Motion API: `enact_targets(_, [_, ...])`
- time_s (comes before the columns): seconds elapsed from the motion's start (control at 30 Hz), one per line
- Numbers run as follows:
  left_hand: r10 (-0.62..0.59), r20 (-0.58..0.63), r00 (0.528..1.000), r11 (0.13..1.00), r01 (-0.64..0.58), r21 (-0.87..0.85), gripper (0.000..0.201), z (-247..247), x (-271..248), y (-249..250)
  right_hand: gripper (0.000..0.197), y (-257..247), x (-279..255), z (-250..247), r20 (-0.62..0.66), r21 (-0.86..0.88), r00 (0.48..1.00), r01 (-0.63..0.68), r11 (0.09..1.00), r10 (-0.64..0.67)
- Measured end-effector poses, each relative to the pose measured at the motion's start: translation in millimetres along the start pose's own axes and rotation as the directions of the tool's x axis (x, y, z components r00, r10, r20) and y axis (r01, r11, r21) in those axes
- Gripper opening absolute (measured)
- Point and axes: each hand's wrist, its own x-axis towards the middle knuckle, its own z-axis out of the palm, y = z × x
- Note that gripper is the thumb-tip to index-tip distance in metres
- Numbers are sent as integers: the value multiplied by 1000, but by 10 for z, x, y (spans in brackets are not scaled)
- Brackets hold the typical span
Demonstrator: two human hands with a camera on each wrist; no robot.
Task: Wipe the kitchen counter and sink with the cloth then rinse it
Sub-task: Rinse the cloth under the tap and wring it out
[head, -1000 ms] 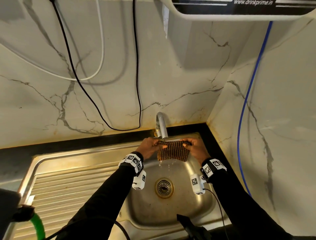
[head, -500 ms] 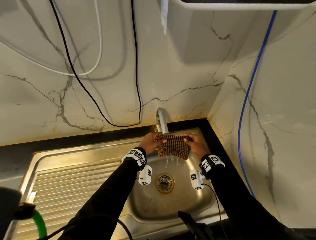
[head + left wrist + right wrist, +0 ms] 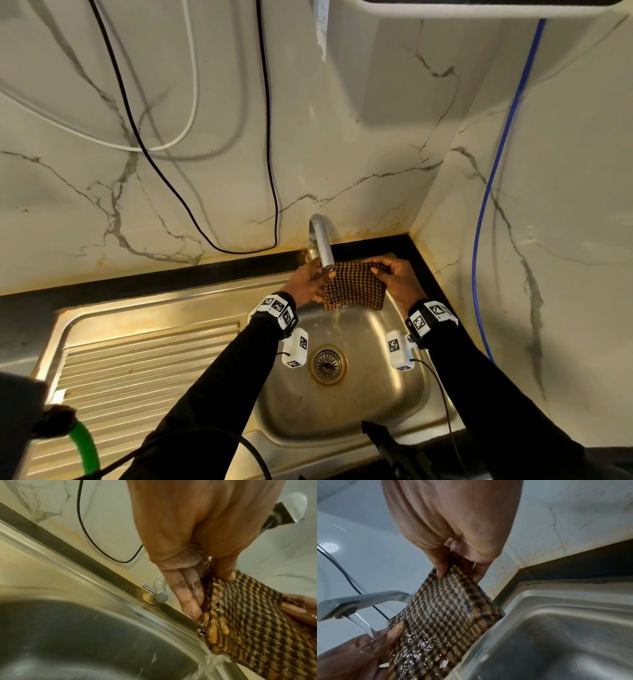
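Note:
A brown and black checked cloth (image 3: 354, 286) (image 3: 248, 615) (image 3: 443, 615) hangs stretched between my two hands over the steel sink (image 3: 376, 404). My left hand (image 3: 310, 282) (image 3: 205, 566) pinches its left edge, thumb on the front and fingers behind. My right hand (image 3: 394, 279) (image 3: 458, 566) pinches the right edge. The curved tap (image 3: 322, 241) (image 3: 356, 603) runs water onto the cloth's left side and my left fingers. Water drips off the cloth's lower edge into the basin, above the drain (image 3: 327, 365).
A ribbed draining board (image 3: 144, 363) lies left of the basin. A black counter strip (image 3: 171, 277) runs along the marble wall. Black cables (image 3: 267, 137), a white cable (image 3: 195, 85) and a blue hose (image 3: 493, 192) hang on the walls. A green-handled object (image 3: 84, 445) sits at the lower left.
Both hands have stayed on the cloth under the tap. The cloth has shifted slightly right, so the spout now sits over its left edge. The head view has tilted a little.

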Motion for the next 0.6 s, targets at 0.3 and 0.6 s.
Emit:
enact_targets(0.3, [30, -99, 995, 982, -11, 189, 17, -512, -437, -314, 25, -31, -22, 467, 219, 47, 976, -19, 999, 8])
enact_targets(0.6, [-6, -219, 976, 976, 54, 211, 12, -824, -694, -557, 24, -101, 44, 865, 326, -19, 944, -39, 999, 43])
